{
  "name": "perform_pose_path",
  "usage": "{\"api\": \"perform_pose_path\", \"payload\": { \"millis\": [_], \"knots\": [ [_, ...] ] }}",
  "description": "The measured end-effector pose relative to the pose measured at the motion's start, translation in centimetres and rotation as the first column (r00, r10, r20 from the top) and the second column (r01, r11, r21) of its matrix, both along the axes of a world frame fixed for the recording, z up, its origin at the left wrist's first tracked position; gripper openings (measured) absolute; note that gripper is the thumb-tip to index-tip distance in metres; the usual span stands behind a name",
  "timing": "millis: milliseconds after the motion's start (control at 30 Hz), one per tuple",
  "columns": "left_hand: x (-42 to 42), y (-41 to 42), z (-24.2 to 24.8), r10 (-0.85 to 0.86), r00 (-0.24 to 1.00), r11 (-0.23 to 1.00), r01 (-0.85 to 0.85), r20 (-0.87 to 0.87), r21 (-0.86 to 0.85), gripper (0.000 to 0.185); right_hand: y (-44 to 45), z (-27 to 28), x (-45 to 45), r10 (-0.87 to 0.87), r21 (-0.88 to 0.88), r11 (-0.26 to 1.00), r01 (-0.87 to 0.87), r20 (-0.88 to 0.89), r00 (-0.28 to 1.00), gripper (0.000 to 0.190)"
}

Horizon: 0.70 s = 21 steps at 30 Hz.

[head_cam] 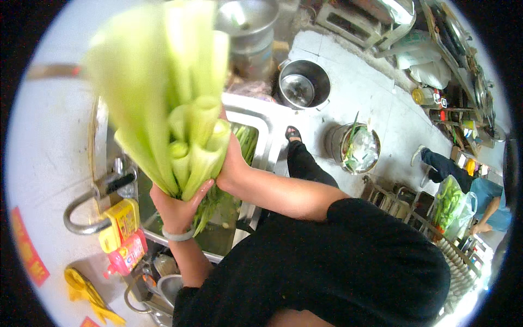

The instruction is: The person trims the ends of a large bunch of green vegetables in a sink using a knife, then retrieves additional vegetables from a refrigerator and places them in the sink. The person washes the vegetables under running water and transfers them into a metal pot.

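Note:
Both of my hands are wrapped around the lower part of a large bunch of pale green celery (192, 135), raised over a metal sink (267, 124). My left hand (175, 208), with a light bracelet at the wrist, grips the bunch from below, the thumb lying along the stalks. On the other side, my right hand (233, 159) supports it; most of its fingers are hidden behind the stalks. The upper stalks are blurred and close to the camera. Beneath my hands, more green stems (247, 141) lie in the sink's water (218, 239).
Beside the sink are a curved faucet (81, 210), a yellow bottle (120, 222), a pink bottle (128, 253) and yellow rubber gloves (88, 292). A deep metal pot (322, 75) and a scrap bucket (337, 143) stand on the floor. A co-worker (486, 196) is near bagged green vegetables (447, 204).

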State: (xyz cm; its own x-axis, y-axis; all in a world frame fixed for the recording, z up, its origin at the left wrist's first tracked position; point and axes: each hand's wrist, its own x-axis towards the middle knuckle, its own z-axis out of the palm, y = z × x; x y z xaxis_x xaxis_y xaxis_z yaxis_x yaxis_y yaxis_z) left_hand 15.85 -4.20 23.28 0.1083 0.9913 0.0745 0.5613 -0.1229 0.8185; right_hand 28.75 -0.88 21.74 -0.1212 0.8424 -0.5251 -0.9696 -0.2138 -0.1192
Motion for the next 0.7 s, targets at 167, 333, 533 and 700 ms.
{"api": "perform_pose_path", "payload": {
  "millis": [167, 333, 533, 700],
  "knots": [
    [10.9, 7.5, 2.1, -0.284, 0.889, 0.958, 0.279, -0.359, -0.069, 0.073, 2.9, -4.0, 9.0, -0.119, -0.04, 0.993, 0.116, -0.117, 0.986, 0.049],
    [22.2, 14.7, -1.1, -0.557, 0.646, 0.83, 0.459, -0.521, -0.318, 0.068, 6.2, -10.0, 18.2, -0.289, -0.255, 0.943, 0.212, -0.321, 0.902, 0.046],
    [32.6, 23.3, -14.5, -0.873, 0.358, 0.481, 0.515, -0.333, -0.71, 0.073, 8.6, -22.6, 25.2, -0.473, -0.307, 0.872, 0.381, -0.325, 0.819, 0.045],
    [38.8, 27.1, -28.1, -0.977, 0.136, 0.2, 0.32, -0.164, -0.926, 0.072, 10.1, -34.9, 27.2, -0.529, -0.37, 0.816, 0.445, -0.165, 0.833, 0.051]
  ]
}}
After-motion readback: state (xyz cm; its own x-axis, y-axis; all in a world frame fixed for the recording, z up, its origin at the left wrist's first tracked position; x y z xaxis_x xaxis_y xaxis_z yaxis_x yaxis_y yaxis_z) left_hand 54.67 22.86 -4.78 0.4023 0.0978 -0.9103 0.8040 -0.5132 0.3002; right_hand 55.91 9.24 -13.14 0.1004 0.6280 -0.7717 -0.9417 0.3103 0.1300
